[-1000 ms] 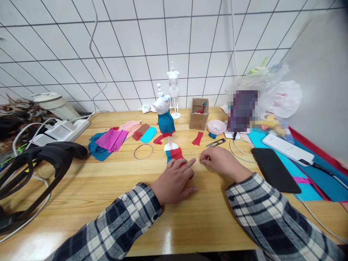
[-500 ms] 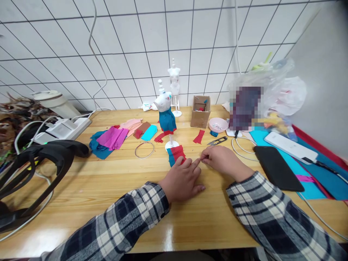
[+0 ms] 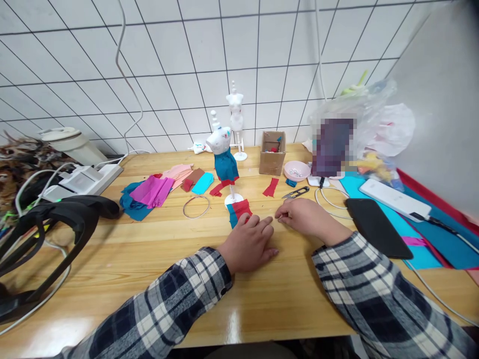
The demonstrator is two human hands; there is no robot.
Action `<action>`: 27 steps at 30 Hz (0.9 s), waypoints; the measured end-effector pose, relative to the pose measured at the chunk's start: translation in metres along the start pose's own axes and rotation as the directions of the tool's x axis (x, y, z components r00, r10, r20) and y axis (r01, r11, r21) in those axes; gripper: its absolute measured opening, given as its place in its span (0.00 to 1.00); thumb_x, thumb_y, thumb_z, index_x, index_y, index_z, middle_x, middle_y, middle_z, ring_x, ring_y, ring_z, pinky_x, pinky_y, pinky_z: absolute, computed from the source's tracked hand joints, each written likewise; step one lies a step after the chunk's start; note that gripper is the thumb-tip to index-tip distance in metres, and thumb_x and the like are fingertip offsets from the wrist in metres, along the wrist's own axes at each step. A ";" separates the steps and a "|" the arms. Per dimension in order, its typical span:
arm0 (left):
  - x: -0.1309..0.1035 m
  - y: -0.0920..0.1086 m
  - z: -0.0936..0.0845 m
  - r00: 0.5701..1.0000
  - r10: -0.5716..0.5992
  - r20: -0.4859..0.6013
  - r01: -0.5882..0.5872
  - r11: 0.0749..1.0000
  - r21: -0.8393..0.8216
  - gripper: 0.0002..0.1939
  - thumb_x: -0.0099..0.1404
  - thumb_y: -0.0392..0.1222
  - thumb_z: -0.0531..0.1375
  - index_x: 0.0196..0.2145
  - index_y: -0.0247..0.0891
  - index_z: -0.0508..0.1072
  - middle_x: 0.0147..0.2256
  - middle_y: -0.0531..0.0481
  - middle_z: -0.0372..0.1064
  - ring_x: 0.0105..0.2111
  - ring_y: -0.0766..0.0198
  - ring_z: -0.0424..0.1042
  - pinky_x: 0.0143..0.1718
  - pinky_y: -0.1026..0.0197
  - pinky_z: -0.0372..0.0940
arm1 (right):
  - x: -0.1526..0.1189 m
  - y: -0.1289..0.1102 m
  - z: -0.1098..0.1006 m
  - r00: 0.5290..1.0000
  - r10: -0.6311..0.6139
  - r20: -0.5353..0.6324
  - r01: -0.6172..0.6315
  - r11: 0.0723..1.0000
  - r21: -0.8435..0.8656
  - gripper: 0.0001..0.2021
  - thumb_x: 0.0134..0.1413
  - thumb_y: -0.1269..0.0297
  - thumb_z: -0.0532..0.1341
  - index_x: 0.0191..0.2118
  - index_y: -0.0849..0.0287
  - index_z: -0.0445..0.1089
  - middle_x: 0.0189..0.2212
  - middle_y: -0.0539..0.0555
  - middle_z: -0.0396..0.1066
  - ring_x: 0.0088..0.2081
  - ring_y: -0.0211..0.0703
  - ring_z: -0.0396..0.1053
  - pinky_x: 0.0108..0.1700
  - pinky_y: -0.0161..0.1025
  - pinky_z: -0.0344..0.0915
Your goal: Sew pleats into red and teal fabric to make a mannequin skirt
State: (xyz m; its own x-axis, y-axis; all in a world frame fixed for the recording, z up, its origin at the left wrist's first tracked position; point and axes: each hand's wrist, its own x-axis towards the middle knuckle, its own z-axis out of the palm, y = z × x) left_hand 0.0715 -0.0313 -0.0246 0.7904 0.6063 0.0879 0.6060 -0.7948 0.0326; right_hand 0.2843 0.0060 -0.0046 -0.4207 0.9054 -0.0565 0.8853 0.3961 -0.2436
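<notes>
My left hand [image 3: 250,242] rests palm down on the table with its fingers apart. Its fingers lie over the near edge of a small red and teal fabric piece [image 3: 239,209]. Just to the right, my right hand [image 3: 301,217] has thumb and forefinger pinched together; whatever is between them is too small to make out. A small gap separates its fingertips from my left index finger. Beyond the fabric stands a miniature dress form [image 3: 219,141] wearing a teal skirt [image 3: 225,167] with a red hem. Thread snips [image 3: 295,193] lie just past my right hand.
Behind are a second white dress form [image 3: 235,109], a cardboard box [image 3: 272,162] and a pink bowl [image 3: 297,171] of small beads. Fabric scraps [image 3: 153,192] and a wire ring [image 3: 196,207] lie left. A black phone [image 3: 377,228] is right, a black headset [image 3: 75,239] far left.
The whole view has shifted slightly. My left index finger has drawn a little away from my right fingertips. My right hand stays pinched.
</notes>
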 end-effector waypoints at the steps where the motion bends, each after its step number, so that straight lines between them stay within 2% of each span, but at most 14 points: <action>1: 0.000 0.000 0.000 1.000 -0.003 0.000 0.003 1.000 -0.002 0.24 0.67 0.59 0.52 0.46 0.35 0.69 0.60 0.42 0.63 0.46 0.49 0.63 0.49 0.45 0.53 | 0.000 0.001 -0.002 0.999 0.039 -0.007 -0.039 0.999 -0.031 0.09 0.56 0.65 0.59 0.35 0.52 0.78 0.35 0.52 0.77 0.36 0.44 0.72 0.33 0.36 0.59; 4: 0.000 0.001 0.000 1.000 -0.011 0.000 0.011 1.000 -0.011 0.24 0.67 0.59 0.52 0.46 0.35 0.69 0.60 0.42 0.63 0.47 0.50 0.63 0.49 0.45 0.53 | -0.002 0.003 -0.007 0.993 0.107 -0.046 -0.110 0.991 -0.072 0.07 0.55 0.66 0.60 0.33 0.53 0.77 0.34 0.52 0.77 0.35 0.44 0.72 0.31 0.36 0.57; 9: 0.000 0.001 0.000 1.000 -0.022 0.012 0.022 0.999 -0.024 0.23 0.67 0.58 0.52 0.46 0.36 0.70 0.60 0.41 0.62 0.46 0.50 0.63 0.49 0.45 0.53 | -0.002 -0.005 -0.003 0.999 -0.041 -0.026 0.041 0.999 0.011 0.10 0.58 0.65 0.59 0.39 0.51 0.78 0.37 0.52 0.78 0.39 0.44 0.73 0.36 0.36 0.61; 11: 0.000 0.002 0.000 1.000 -0.020 0.009 0.020 0.999 -0.029 0.23 0.67 0.58 0.52 0.46 0.35 0.70 0.61 0.40 0.61 0.46 0.50 0.63 0.49 0.45 0.53 | -0.001 -0.008 0.002 0.998 -0.055 -0.003 0.055 0.998 0.002 0.11 0.58 0.65 0.58 0.39 0.51 0.79 0.37 0.53 0.78 0.40 0.45 0.73 0.37 0.36 0.61; 15: 0.000 0.002 0.001 1.000 -0.027 -0.004 0.027 0.998 -0.049 0.23 0.67 0.58 0.53 0.47 0.35 0.69 0.60 0.41 0.62 0.47 0.50 0.63 0.50 0.44 0.53 | 0.000 -0.007 0.008 1.000 -0.021 0.014 0.022 1.000 -0.008 0.10 0.58 0.64 0.58 0.37 0.50 0.79 0.36 0.52 0.78 0.39 0.45 0.73 0.36 0.37 0.62; 19: -0.001 0.000 0.001 0.999 -0.036 -0.006 0.036 0.997 -0.074 0.23 0.67 0.58 0.53 0.45 0.35 0.69 0.60 0.42 0.63 0.47 0.49 0.63 0.50 0.44 0.53 | 0.002 0.005 0.004 1.000 0.023 0.009 -0.024 0.999 0.044 0.09 0.56 0.66 0.60 0.34 0.51 0.79 0.36 0.51 0.78 0.38 0.44 0.73 0.38 0.36 0.62; 23: -0.003 -0.002 0.000 0.999 -0.033 -0.001 0.033 0.994 -0.100 0.22 0.67 0.58 0.54 0.44 0.36 0.69 0.61 0.42 0.62 0.48 0.49 0.63 0.51 0.44 0.52 | 0.002 0.013 -0.002 0.995 0.074 -0.062 -0.071 0.996 0.047 0.09 0.55 0.67 0.59 0.34 0.53 0.79 0.36 0.50 0.79 0.39 0.44 0.73 0.39 0.37 0.63; 27: -0.003 -0.002 0.000 1.000 -0.027 -0.012 0.025 0.991 -0.128 0.21 0.66 0.57 0.54 0.43 0.36 0.69 0.60 0.42 0.63 0.50 0.48 0.62 0.52 0.44 0.52 | 0.001 0.007 0.000 0.996 -0.009 -0.091 0.018 0.995 0.100 0.11 0.58 0.64 0.58 0.39 0.52 0.79 0.38 0.50 0.78 0.40 0.44 0.73 0.41 0.37 0.63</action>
State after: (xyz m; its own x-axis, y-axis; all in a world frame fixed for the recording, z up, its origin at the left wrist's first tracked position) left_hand 0.0678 -0.0310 -0.0251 0.7725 0.6272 0.0993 0.6093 -0.7762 0.1618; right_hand 0.2903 0.0096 -0.0061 -0.4088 0.9120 0.0339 0.8533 0.3951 -0.3403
